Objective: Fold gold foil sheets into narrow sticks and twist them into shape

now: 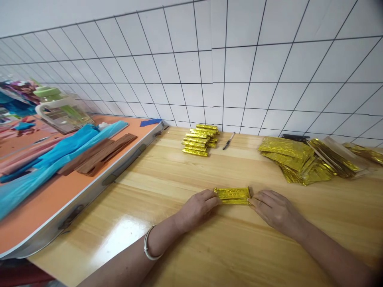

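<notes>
A gold foil sheet (233,193), partly folded into a narrow strip, lies on the wooden table between my hands. My left hand (201,205), with a bangle on its wrist, pinches the sheet's left end. At the right end, the fingers of my right hand (274,209) are closed on the lower folded edge. Beyond them, several narrow folded gold strips (199,140) lie in a stack near the wall. Flat gold foil sheets (295,157) are spread in a pile at the right.
A pen (229,141) lies beside the stacked strips, and a black object (295,138) sits behind the foil pile. At left, an orange-topped table (38,217) with a raised edge carries brown crepe paper (100,155), blue paper (68,149) and a green-lidded bottle (49,93). A tiled wall (194,67) bounds the back.
</notes>
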A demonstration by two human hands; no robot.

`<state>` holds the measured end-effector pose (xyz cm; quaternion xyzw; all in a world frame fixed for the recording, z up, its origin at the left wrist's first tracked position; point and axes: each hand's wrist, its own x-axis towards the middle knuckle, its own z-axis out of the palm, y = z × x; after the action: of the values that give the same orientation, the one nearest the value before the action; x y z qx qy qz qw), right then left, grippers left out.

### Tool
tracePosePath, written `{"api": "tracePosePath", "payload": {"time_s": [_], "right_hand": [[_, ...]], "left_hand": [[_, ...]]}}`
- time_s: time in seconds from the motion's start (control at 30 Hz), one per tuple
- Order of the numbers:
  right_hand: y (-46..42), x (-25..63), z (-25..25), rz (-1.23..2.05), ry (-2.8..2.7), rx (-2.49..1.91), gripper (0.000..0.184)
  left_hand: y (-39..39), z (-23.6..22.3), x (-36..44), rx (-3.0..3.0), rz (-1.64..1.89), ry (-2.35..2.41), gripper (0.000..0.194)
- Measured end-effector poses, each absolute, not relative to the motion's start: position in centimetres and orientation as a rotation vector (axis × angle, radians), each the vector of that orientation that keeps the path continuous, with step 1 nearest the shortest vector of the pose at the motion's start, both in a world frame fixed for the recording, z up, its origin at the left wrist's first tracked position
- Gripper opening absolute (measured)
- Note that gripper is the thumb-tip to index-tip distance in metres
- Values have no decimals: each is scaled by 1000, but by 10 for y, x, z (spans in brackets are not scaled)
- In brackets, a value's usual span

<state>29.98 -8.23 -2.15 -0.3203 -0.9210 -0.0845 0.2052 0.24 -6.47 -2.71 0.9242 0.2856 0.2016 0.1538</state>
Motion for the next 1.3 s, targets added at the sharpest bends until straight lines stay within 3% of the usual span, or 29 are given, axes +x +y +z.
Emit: {"api": "tracePosePath", "payload": {"time_s": [0.57,0.9,1.3], "right_hand": [[-84,306,-30,-215,-2598,-821,25],[-84,293,-17,57,-2533,-1069,19],[-80,301,-27,-115,-2614,-869,25]], "left_hand": [[-79,-23,-3,2848,623,1025,19],[-78,-19,-2,2697,582,1049,19],[-76,-19,-3,2663,545,953,19]]}}
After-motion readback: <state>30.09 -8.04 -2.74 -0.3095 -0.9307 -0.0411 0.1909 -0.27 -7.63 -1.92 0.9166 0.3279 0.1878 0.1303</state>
